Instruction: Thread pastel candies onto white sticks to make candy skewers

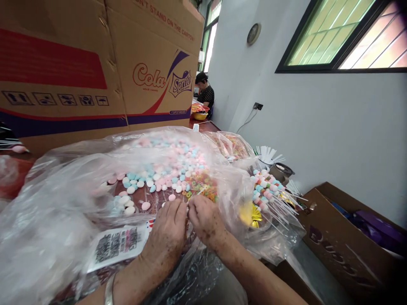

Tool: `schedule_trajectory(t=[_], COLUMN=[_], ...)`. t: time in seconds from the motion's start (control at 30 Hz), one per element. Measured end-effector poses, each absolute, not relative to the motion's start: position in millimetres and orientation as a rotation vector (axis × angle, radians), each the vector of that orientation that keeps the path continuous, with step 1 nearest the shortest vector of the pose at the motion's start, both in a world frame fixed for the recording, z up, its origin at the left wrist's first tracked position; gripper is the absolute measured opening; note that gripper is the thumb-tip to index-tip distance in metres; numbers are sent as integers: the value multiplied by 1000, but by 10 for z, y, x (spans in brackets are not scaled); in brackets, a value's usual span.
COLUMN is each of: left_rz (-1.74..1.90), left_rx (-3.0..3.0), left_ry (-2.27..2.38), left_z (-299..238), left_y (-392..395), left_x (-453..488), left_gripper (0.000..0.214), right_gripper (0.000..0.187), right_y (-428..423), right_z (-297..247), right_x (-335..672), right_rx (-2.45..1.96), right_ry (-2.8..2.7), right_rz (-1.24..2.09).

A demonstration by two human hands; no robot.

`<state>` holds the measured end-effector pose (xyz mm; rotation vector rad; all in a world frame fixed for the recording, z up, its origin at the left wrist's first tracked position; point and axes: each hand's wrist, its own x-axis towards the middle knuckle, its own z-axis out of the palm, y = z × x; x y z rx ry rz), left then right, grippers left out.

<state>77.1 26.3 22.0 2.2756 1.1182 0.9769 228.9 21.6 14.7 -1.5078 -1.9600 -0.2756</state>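
My left hand (171,224) and my right hand (206,218) meet at the near edge of the candy pile, fingers closed and fingertips almost touching. A short length of white stick (201,192) shows just beyond my right fingers and appears to come from their grip. What the left fingertips pinch is hidden behind the knuckles. Pink, white and blue marshmallows (131,189) are spread beyond my hands on clear plastic. Small ring-shaped gummy candies (203,184), green, orange and yellow, are heaped right behind my right hand.
A large carton (152,34) stands behind the plastic bag (63,178). To the right lie marshmallow skewers (267,190), gold ties (256,216), white sticks (267,154) and a dark lidded cup (282,169). An open box (346,250) sits lower right. A person (206,93) works farther back.
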Motion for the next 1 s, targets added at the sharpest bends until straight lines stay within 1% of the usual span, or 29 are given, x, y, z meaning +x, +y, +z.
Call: schedule_trajectory(t=[0.07, 0.1, 0.13, 0.2, 0.27, 0.33, 0.4, 0.47, 0.57, 0.63, 0.7, 0.77, 0.87, 0.93, 0.97, 1.0], left_rz=[1135, 1158, 1113, 861, 675, 720, 873, 927, 836, 740, 734, 852, 1071, 1158, 1197, 1234], left_rx=[2236, 2148, 2001, 1533, 1040, 745, 682, 800, 961, 869, 720, 641, 605, 577, 561, 547], left_ry=[1087, 1088, 1095, 1058, 892, 700, 545, 451, 621, 736, 682, 582, 573, 593, 598, 603], left_z=[272, 309, 350, 435, 520, 606, 687, 737, 725, 685, 657, 652, 661, 660, 657, 653], left_y=[233, 210, 189, 181, 247, 376, 509, 589, 596, 568, 542, 515, 463, 429, 417, 408], left_x=[737, 712, 687, 648, 616, 562, 473, 376, 312, 337, 387, 433, 474, 486, 487, 487], left_gripper=[22, 20, 21, 33, 43, 42, 40, 47, 54, 51, 44, 33, 18, 15, 15, 15], right_gripper=[19, 20, 22, 24, 25, 25, 24, 24, 24, 23, 23, 23, 21, 20, 20, 20], right_y=[295, 315, 321, 288, 210, 124, 79, 91, 154, 170, 153, 118, 67, 38, 25, 13], right_z=[269, 332, 389, 475, 515, 516, 496, 474, 452, 432, 395, 348, 286, 267, 263, 261], right_x=[2330, 2335, 2325, 2255, 2141, 2044, 2015, 2054, 2120, 2095, 2015, 1923, 1828, 1793, 1780, 1767], right_rx=[-1437, -1404, -1371, -1287, -1183, -1083, -1063, -1116, -1174, -1135, -1059, -1001, -1050, -1137, -1166, -1178], right_ry=[-1875, -1851, -1840, -1879, -1982, -2081, -2088, -2025, -1975, -2011, -2057, -2050, -1918, -1813, -1779, -1768], right_rz=[-269, -275, -283, -295, -317, -344, -335, -300, -358, -452, -464, -334, 92, 371, 434, 427])
